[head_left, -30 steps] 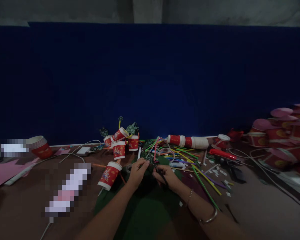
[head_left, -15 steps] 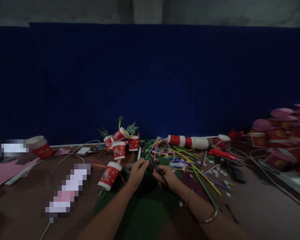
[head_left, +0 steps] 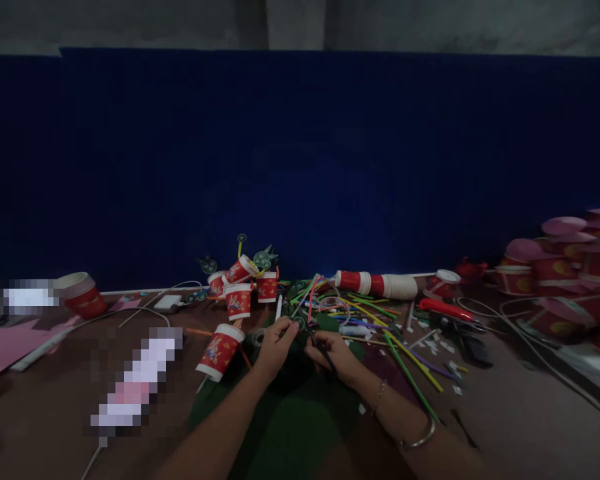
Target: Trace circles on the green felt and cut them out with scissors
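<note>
Fingers of my left hand (head_left: 279, 339) pinch a small dark green paper cutout (head_left: 299, 323) with pale line markings. My right hand (head_left: 333, 353) is closed around the handles of black scissors (head_left: 321, 344), whose blades point up and left at the cutout. Whether the blades are parted is too dark to tell. Below both hands lies a large dark green sheet (head_left: 290, 413). To the left of my left hand, a red paper cup (head_left: 221, 352) with a white rim lies tilted, and a dim roll of tape (head_left: 257, 337) sits between them.
Colourful pipe cleaners (head_left: 414, 353) and white paper scraps lie to the right. Behind them rests a row of stacked paper cups (head_left: 400, 287). A red hot glue gun (head_left: 450, 309) stands farther right, near decorated cups (head_left: 560, 270). Pink paper (head_left: 20, 340) lies at left.
Both hands stay in almost the same place, the scissors still at the cutout. The view has shifted very slightly.
</note>
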{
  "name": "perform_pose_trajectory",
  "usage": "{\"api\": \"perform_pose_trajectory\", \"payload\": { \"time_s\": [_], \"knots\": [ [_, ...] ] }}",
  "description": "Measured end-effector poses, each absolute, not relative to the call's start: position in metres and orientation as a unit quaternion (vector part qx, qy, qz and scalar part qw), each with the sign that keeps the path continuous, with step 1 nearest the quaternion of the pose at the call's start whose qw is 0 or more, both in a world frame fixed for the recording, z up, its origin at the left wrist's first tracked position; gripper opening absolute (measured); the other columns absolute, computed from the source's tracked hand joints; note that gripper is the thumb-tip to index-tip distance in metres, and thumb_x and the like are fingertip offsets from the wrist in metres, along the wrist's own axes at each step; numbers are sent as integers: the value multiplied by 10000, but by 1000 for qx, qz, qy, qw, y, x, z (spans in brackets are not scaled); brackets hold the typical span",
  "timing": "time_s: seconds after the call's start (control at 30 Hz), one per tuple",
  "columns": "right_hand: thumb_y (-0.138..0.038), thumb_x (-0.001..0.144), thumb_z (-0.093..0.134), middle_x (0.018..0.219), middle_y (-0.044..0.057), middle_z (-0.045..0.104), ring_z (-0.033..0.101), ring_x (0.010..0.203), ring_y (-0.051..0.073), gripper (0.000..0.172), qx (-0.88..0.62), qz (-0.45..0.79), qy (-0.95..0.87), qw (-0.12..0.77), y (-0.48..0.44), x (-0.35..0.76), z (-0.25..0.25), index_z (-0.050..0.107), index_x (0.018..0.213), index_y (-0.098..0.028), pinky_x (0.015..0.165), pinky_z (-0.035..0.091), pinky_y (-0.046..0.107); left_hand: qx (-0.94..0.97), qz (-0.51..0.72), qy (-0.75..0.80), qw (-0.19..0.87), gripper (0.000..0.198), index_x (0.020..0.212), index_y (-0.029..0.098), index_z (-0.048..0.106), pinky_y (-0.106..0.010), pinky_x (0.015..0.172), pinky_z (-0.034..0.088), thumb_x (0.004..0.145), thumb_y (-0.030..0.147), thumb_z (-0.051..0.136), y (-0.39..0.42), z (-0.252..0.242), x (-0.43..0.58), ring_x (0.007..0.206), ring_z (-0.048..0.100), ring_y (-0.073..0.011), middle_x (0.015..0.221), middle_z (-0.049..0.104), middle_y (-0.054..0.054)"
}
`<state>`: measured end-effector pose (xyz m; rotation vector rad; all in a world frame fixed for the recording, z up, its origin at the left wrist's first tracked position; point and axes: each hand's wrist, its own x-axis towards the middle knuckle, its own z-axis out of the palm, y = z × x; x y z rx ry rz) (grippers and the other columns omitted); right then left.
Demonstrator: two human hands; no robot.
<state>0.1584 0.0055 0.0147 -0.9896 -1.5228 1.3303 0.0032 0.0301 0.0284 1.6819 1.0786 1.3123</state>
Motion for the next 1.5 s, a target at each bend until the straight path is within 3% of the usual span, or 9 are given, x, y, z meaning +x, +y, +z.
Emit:
{"api": "perform_pose_trajectory", "payload": {
  "time_s": [1.5],
  "knots": [
    [-454,658,668,422,-70,453,381,362,53,340,-383,544,-615,422,4,159,19,487,629,-167,369,267,173,666,516,420,336,301,562,185,485,-252,614,376,776,392,523,30,28,2,632,450,-133,617,459,21]
  ]
}}
